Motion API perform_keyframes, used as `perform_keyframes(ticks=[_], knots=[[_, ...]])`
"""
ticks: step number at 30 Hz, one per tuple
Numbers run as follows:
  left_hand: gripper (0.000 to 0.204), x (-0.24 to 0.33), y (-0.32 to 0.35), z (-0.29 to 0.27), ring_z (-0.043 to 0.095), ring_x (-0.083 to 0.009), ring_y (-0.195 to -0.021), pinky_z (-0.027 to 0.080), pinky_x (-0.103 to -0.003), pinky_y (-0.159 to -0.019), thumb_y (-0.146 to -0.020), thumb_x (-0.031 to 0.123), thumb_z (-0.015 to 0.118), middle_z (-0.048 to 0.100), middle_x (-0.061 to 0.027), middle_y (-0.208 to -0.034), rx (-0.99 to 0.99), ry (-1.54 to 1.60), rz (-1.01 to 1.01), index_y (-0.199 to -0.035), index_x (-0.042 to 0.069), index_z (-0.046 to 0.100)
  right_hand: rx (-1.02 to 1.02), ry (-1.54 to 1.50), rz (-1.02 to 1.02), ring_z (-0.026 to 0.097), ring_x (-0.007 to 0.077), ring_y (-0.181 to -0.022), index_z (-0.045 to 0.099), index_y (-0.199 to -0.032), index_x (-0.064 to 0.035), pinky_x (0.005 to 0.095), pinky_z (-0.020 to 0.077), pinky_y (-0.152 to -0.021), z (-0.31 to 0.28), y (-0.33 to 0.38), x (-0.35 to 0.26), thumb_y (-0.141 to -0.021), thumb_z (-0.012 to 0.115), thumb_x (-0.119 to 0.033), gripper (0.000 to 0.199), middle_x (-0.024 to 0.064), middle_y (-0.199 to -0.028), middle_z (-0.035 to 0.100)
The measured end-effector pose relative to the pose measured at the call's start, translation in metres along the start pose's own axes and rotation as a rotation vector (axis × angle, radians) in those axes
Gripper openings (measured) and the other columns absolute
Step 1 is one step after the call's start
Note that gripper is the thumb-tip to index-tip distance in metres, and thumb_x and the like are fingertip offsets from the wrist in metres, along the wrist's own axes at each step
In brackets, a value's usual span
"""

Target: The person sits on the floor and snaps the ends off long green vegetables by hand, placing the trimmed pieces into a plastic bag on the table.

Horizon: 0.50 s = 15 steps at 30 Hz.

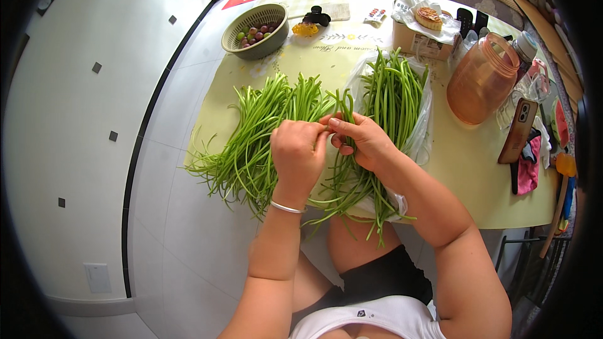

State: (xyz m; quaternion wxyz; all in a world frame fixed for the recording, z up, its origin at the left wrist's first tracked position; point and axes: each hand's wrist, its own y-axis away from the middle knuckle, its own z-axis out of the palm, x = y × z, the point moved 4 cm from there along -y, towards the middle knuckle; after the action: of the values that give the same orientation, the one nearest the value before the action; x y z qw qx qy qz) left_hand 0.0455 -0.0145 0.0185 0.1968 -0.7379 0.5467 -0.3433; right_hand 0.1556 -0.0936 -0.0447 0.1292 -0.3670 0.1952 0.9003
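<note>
Both my hands meet above the near middle of the table, their fingertips almost touching. My right hand (367, 141) is closed around a small bunch of long, thin green vegetable stems (344, 108). Pinched at the end of that bunch, my left hand (298, 150) has its thumb and forefinger together; the bit between them is mostly hidden. A wide heap of green stems (248, 129) spreads beneath and left of my left hand, tips drooping over the table edge. Beyond my right hand, a thicker pile of stems (392, 91) lies on a clear plastic bag (422, 132).
At the far left sits a basket (274, 47) of grapes, beside a black-and-yellow hair claw (312, 20). A box (419, 45) topped with a round pastry (428, 17) stands at the back. To the right are a large orange-tinted jug (478, 85) and a phone (519, 130).
</note>
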Motion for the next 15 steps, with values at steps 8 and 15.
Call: perform_keyframes(ticks=[8,15], knots=[[0.020,-0.043,0.009,0.000,0.057,-0.0307,-0.084,0.046,-0.043,-0.075,-0.072,0.018,0.077,0.062,-0.0116,-0.084,-0.045,-0.351,-0.329,-0.083,0.005,0.066,-0.017,-0.143,-0.096,0.056,0.0141,-0.071,0.060,-0.093,-0.0084,0.0302,0.0432,-0.065,-0.014,-0.005,-0.002,-0.095,0.056,-0.029,0.021,0.0073,-0.084,0.067],[0.015,-0.055,0.012,-0.007,0.057,-0.0268,-0.063,0.047,-0.039,-0.062,-0.074,0.013,0.074,0.060,-0.0088,-0.067,-0.010,-0.276,-0.386,-0.071,0.003,0.063,-0.036,-0.335,-0.074,0.059,0.0161,-0.071,0.059,-0.096,-0.0047,0.0352,0.0511,-0.070,-0.007,-0.006,0.001,-0.096,0.053,-0.023,0.019,0.0075,-0.081,0.065]])
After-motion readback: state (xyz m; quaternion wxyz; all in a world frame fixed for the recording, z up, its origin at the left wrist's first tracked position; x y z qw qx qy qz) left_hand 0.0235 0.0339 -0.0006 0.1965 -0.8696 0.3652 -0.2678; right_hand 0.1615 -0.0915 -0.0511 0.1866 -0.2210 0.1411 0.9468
